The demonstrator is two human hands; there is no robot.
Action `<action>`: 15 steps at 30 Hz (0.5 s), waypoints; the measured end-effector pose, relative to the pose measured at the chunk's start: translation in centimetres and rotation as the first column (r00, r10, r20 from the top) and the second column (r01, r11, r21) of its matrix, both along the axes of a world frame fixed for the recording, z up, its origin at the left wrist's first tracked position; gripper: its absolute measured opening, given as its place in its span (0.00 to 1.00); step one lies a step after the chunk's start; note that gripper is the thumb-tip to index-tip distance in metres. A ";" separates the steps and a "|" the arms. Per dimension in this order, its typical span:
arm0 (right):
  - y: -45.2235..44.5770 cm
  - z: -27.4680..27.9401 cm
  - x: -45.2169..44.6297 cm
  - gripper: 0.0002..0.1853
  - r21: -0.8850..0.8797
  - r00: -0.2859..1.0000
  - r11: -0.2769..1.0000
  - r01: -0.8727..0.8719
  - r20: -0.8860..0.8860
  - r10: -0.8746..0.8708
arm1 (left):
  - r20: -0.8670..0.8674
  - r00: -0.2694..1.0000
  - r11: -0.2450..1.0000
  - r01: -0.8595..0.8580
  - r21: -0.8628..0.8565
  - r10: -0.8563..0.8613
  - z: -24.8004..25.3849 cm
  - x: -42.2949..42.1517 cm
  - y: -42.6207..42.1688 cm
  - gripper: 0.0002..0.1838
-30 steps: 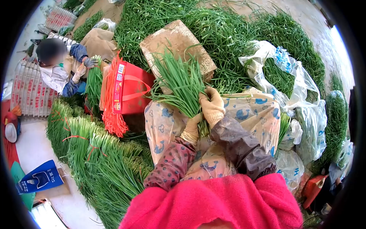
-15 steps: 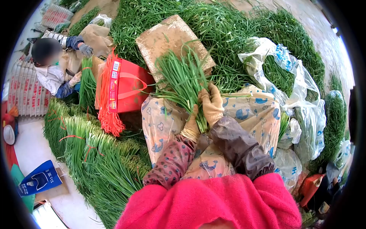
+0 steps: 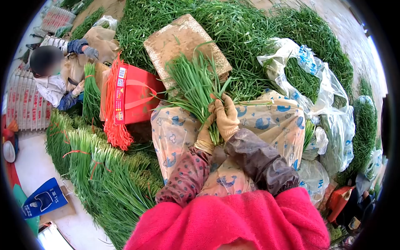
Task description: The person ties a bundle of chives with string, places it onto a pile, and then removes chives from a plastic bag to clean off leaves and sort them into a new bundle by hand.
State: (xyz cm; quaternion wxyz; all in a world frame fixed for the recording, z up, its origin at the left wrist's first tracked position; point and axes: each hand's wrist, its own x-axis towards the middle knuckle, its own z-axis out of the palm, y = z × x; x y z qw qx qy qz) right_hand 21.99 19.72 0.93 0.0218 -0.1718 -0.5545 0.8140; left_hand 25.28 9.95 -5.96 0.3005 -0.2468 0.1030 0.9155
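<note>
The left hand (image 3: 205, 135) and right hand (image 3: 227, 118) hide the middle of the green bunch (image 3: 192, 85); individual fingertips are hard to separate. The bunch is above the patterned apron (image 3: 263, 123), leaves overlapping the board (image 3: 177, 39). Its long axis slants: leaf tips up-left, stem ends toward the wearer. Both hands' fingers are curled closed around the stalks.

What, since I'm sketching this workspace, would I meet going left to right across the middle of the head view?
Stacked whitish crates → tied green bunch → red bag → leafy bunch, gripped by the left hand and right hand → clear plastic bag.
</note>
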 end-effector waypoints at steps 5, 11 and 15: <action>-1.2 1.1 1.4 0.17 -0.064 0.996 0.996 -0.062 -0.060 0.058 | -0.004 1.000 1.000 -0.004 -0.030 0.004 0.1 -0.4 0.0 0.22; -1.4 3.2 3.3 0.16 0.539 0.835 0.720 -0.437 -0.054 0.547 | -0.017 0.998 0.994 0.057 -0.093 -0.059 0.1 -1.1 -1.1 0.21; -2.8 4.6 4.9 0.17 -0.038 0.735 0.735 -0.676 0.028 0.677 | -0.030 0.991 0.977 0.121 -0.176 -0.129 0.5 -1.3 -3.0 0.20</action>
